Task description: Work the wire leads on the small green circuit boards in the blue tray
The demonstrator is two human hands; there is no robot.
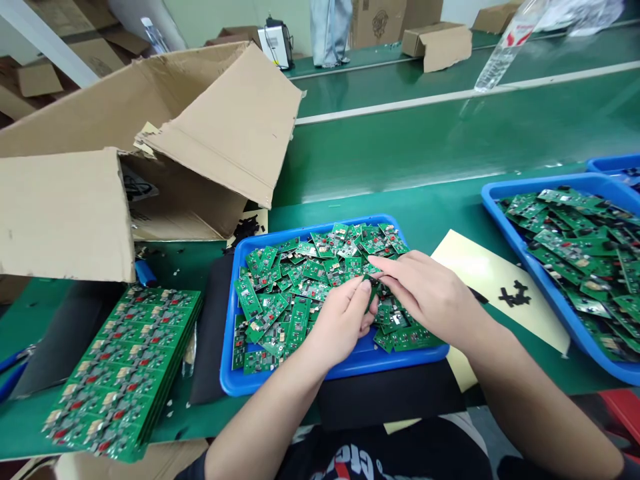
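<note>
"What's closest to the person?"

"A black mat (pixel 390 400), by the near edge of the bench (pixel 440 200). Just past it, both hands meet above the blue tray (pixel 400 362)."

"How do the hands stand?"

"The left hand (pixel 340 323) is clamped on a small green board (pixel 373 293), thumb on top and fingers curled beneath. The right hand (pixel 433 290) reaches in from the other side, fingers close together, tips at the board's upper end. I can't tell whether they pinch something tiny there."

"So which step is this?"

"Fine handwork on a single board, I'd judge: the left steadies, the right works at the end. The board is up off the heap (pixel 273 317), which lies loose and jumbled in the tray."

"And what does the next move call for?"

"A firm left thumb and a light, exact right fingertip, I'd say. A slip could drop the board among all those look-alikes."

"What lies around them?"

"To the left, a neat stack of joined boards (pixel 125 367). To the right, a cream sheet (pixel 463 257) with black bits (pixel 515 293) on it, then a second tray (pixel 537 270), also full of boards."

"And farther off?"

"A big cardboard box (pixel 235 120), flaps spread, at the left; a clear bottle (pixel 510 50) at the far right."
</note>
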